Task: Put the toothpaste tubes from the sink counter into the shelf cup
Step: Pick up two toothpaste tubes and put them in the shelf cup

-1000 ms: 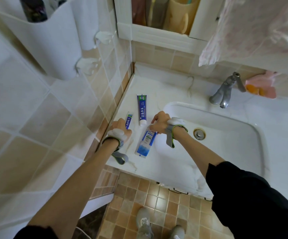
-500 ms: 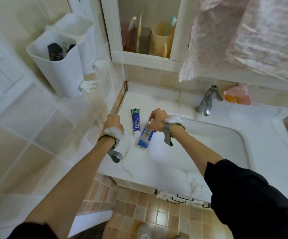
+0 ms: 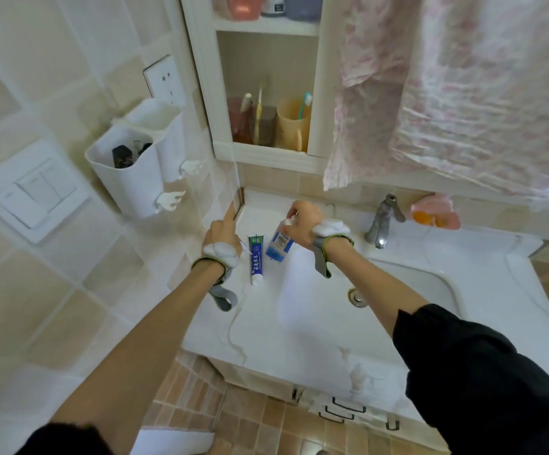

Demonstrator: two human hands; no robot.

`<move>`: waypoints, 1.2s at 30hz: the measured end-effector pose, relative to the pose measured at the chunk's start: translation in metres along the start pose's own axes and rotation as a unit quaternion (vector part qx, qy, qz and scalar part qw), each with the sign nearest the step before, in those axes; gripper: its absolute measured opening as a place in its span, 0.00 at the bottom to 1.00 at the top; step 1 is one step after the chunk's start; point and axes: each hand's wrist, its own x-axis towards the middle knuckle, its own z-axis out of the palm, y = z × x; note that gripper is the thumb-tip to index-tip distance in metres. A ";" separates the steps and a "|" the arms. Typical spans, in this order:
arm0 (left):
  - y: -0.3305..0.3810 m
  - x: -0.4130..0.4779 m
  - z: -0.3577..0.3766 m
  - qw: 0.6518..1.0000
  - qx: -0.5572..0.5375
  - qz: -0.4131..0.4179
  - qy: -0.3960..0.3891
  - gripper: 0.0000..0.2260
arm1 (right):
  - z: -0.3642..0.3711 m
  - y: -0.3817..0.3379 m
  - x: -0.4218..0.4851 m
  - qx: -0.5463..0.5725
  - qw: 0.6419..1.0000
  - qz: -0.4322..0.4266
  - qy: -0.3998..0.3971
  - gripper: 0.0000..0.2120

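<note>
A green-and-blue toothpaste tube (image 3: 256, 261) lies flat on the white sink counter (image 3: 266, 326) between my hands. My right hand (image 3: 301, 223) is shut on the cap end of a blue-and-white toothpaste tube (image 3: 279, 247), which hangs tilted just above the counter. Near the wall corner, my left hand (image 3: 222, 233) is closed around a small toothpaste tube; only a sliver of it (image 3: 243, 247) shows past the wrist. In the open shelf above stand a yellow cup (image 3: 294, 124) with a toothbrush, a dark cup (image 3: 264, 126) and a red cup (image 3: 238, 124).
A white wall holder (image 3: 128, 174) hangs on the left tiles. The basin (image 3: 375, 290), faucet (image 3: 381, 223) and pink soap dish (image 3: 435, 215) lie to the right. A pink-patterned towel (image 3: 447, 93) hangs over the right side, next to the shelf.
The view has tilted up, showing the shelf and its cups. My right hand has raised the blue-and-white tube off the counter by its cap. My left hand has lifted away with the small tube.
</note>
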 end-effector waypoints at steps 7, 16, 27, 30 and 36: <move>0.033 0.002 -0.035 1.000 -0.006 0.002 0.028 0.11 | -0.042 -0.011 0.010 -0.009 0.999 -0.033 0.025 0.10; 0.080 0.003 -0.087 0.993 0.014 0.006 0.121 0.09 | -0.099 -0.034 0.017 0.026 0.991 -0.107 0.076 0.08; 0.119 0.030 -0.153 0.975 0.019 0.024 0.219 0.07 | -0.157 -0.073 0.040 0.054 0.979 -0.139 0.139 0.08; 0.123 0.041 -0.164 0.972 0.020 0.028 0.235 0.08 | -0.167 -0.083 0.048 0.030 0.980 -0.128 0.147 0.10; 0.122 0.067 -0.188 0.968 0.018 0.060 0.243 0.06 | -0.179 -0.107 0.066 0.024 0.977 -0.121 0.175 0.11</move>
